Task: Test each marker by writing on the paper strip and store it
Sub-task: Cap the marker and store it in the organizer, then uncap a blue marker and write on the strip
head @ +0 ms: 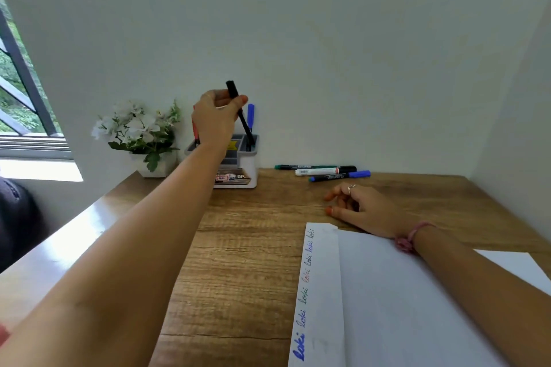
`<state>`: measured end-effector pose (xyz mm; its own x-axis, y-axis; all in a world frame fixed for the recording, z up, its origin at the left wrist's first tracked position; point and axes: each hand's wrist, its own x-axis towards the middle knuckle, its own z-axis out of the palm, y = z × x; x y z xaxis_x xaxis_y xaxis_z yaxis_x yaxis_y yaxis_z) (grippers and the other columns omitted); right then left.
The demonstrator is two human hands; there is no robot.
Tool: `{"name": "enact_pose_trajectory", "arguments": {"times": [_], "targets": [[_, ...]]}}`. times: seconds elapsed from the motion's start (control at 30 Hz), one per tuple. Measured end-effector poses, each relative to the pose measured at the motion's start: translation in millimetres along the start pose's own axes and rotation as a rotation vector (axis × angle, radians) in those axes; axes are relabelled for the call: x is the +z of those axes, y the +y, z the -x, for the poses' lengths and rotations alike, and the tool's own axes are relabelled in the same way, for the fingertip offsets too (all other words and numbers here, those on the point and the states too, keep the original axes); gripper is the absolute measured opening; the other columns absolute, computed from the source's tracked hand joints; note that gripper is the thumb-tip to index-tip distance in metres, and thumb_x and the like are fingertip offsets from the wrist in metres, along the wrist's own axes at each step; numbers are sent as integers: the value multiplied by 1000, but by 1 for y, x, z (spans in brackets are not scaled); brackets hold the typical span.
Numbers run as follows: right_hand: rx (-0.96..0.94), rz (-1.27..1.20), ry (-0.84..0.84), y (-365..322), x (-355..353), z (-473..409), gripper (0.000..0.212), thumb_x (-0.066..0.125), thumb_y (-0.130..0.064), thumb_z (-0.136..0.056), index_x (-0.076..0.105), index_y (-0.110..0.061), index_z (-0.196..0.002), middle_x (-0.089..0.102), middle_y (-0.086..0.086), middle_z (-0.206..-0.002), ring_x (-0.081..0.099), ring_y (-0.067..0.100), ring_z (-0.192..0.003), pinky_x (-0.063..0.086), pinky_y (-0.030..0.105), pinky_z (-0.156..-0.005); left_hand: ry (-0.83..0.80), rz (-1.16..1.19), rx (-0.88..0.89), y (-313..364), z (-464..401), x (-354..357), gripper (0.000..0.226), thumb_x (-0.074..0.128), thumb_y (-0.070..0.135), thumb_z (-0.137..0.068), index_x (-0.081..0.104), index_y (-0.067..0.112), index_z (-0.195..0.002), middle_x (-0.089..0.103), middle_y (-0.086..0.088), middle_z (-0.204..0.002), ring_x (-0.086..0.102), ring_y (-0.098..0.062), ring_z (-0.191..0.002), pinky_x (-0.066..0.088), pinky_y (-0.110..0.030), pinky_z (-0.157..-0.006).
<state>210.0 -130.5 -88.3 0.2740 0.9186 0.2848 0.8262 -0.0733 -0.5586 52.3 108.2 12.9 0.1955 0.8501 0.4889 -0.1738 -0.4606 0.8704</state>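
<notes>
My left hand point(215, 116) grips a black marker point(240, 112) above the grey-and-white organiser point(242, 164) at the back of the desk; the marker's lower end dips into a rear compartment. A blue marker point(251, 115) and a red one point(195, 130) stand in the organiser. My right hand point(360, 208) rests on the desk, fingers loosely curled, holding nothing, just beyond the paper strip point(318, 292), which bears several written words. Three markers lie by the wall: a green one point(301, 166), a white one point(325, 171) and a blue-capped one point(340, 176).
A white pot of white flowers point(140, 131) stands left of the organiser. A large white sheet point(417, 307) lies under the strip. The wooden desk point(244, 247) meets walls at the back and right; a window point(21, 92) is at the left.
</notes>
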Motion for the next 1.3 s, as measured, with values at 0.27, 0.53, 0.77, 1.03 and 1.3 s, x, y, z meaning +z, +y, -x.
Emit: {"name": "enact_pose_trajectory", "arguments": {"times": [0.27, 0.53, 0.77, 1.03, 1.3], "targets": [[-2, 21, -5, 0, -1, -1, 16, 64, -30, -86, 61, -28, -102, 57, -11, -72, 48, 1, -62, 41, 17, -60, -112, -406, 20, -23, -3, 16, 42, 74, 26, -77, 63, 3, -110, 67, -9, -108, 63, -17, -97, 46, -19, -84], [2, 14, -9, -1, -1, 0, 19, 64, -28, -87, 62, -24, -105, 57, -10, -74, 50, 6, -66, 41, 17, -62, -171, -473, 7, -28, -2, 11, 51, 77, 24, -74, 58, 2, -116, 63, -12, -114, 58, -17, -102, 40, -16, -83], [13, -23, 5, -1, -1, 0, 17, 64, -26, -87, 63, -23, -104, 58, -9, -75, 48, 1, -64, 42, 16, -63, -300, -535, 589, -16, 54, 32, 29, 57, 20, -90, 51, 9, -117, 46, 0, -101, 47, -9, -84, 40, -20, -78], [30, -39, 46, 3, -1, 0, 13, 64, -22, -87, 65, -21, -100, 61, -4, -76, 51, 3, -65, 42, 15, -61, -683, -798, 545, -65, 103, 84, 40, 49, 29, -93, 52, 11, -128, 52, -8, -116, 50, -23, -106, 43, -38, -92], [20, -47, 43, 4, 0, -2, 9, 64, -22, -86, 65, -24, -95, 62, -4, -76, 53, 7, -66, 43, 17, -62, -694, -962, 458, -71, 101, 86, 40, 43, 36, -95, 56, 13, -125, 52, -10, -117, 47, -25, -108, 41, -38, -91]]}}
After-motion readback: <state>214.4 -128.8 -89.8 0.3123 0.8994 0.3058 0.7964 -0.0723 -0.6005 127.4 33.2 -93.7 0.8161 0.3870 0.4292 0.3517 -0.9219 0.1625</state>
